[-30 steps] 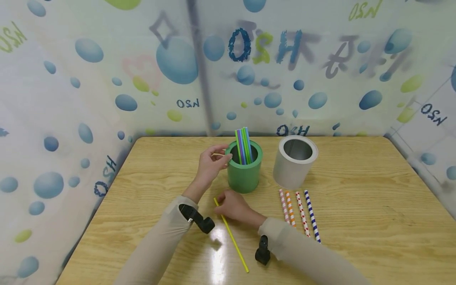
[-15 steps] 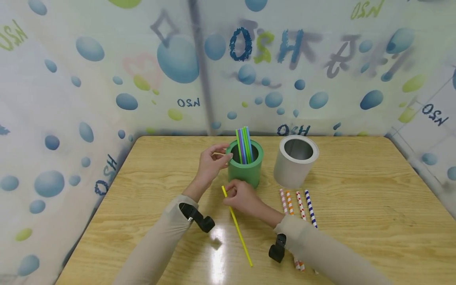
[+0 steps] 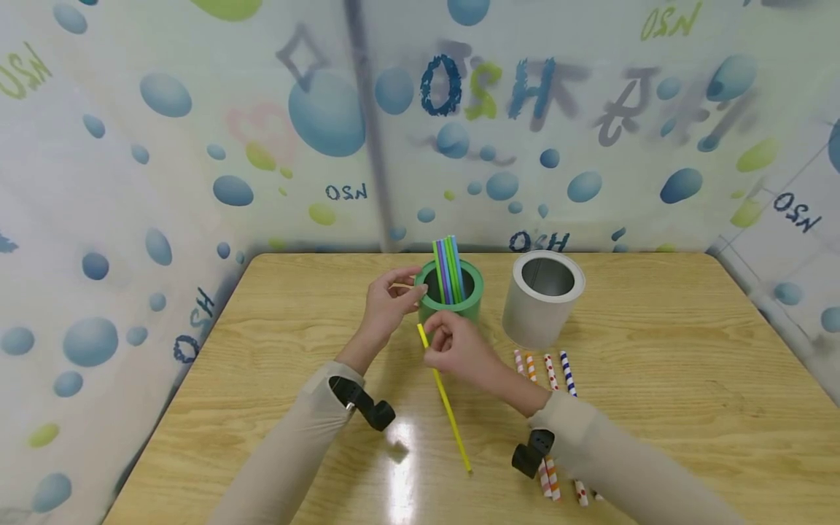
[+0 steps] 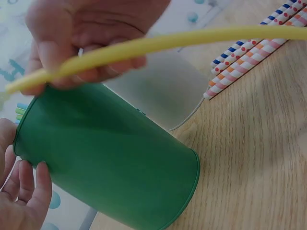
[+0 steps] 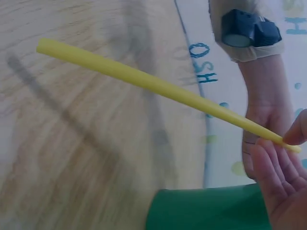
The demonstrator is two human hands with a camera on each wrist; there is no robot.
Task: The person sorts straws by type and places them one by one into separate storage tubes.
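My right hand (image 3: pixel 462 348) pinches a yellow drinking straw (image 3: pixel 453 415) near its upper end, in front of the green canister (image 3: pixel 471 312). The straw slants, its lower end toward me; a separate shadow lies on the table in the right wrist view. At the canister's left rim, my left hand (image 3: pixel 387 302) holds the edge between thumb and fingers. Several plain straws (image 3: pixel 448 270) in green, purple and blue stand inside. In the left wrist view the yellow straw (image 4: pixel 158 45) crosses above the upright green canister (image 4: pixel 115 153).
A white canister (image 3: pixel 537 321) stands to the right of the green one; its visible inside holds nothing. Several patterned paper straws (image 3: pixel 568 375), striped and dotted, lie side by side in front of it, partly hidden by my right forearm. A printed curtain (image 3: pixel 262 146) hangs behind the wooden table (image 3: pixel 689 379).
My right hand has risen and moved right with the yellow straw, from the table up to the front of the green canister. The left hand has stayed at the rim.
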